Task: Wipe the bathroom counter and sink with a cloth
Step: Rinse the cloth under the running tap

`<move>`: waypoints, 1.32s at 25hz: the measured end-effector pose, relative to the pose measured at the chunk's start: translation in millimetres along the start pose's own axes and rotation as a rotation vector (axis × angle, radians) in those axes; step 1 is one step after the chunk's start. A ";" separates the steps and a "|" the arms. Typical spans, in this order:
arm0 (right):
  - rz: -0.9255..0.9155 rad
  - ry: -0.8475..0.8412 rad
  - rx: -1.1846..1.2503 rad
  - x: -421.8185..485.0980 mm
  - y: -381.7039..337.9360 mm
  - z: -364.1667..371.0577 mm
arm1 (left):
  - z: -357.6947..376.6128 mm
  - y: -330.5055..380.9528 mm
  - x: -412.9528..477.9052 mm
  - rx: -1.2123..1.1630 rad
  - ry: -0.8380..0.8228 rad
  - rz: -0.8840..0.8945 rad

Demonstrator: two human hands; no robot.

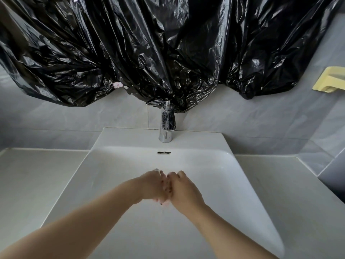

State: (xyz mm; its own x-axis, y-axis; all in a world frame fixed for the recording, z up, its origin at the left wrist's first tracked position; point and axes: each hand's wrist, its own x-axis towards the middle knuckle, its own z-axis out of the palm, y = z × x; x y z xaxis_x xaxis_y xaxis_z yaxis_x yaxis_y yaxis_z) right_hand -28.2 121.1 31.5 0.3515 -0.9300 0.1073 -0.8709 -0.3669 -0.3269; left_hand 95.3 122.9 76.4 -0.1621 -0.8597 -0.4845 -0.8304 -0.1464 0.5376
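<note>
— Item one: hands?
— Left hand (153, 186), right hand (183, 189): fingers curled, pressed knuckle to knuckle over the sink (214, 174) basin. Whether anything is gripped between them, I cannot tell.
— Item two: counter?
— Counter (28, 174): flanks the sink on both sides; faucet (166, 135) stands behind the basin.

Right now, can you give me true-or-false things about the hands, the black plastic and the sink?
1. The left hand and right hand touch each other over the white ceramic sink. True.
2. Some crinkled black plastic sheeting hangs above the chrome faucet. True.
3. The pale yellow plastic holder is on the left wall. False: it is on the right wall.
4. A red towel lies in the sink. False: no towel shows.
</note>
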 end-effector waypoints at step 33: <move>0.046 -0.161 -0.225 23.7 -3.3 12.8 | 29.5 -12.9 46.2 0.721 0.304 -0.023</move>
State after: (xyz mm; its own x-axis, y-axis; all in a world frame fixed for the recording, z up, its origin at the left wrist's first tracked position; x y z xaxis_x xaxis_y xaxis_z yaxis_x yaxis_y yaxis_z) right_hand -12.6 100.6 23.0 0.3444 -0.9370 -0.0588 -0.9352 -0.3369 -0.1089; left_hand 82.7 99.5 26.8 -0.0735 -0.9719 -0.2237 -0.9899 0.0984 -0.1021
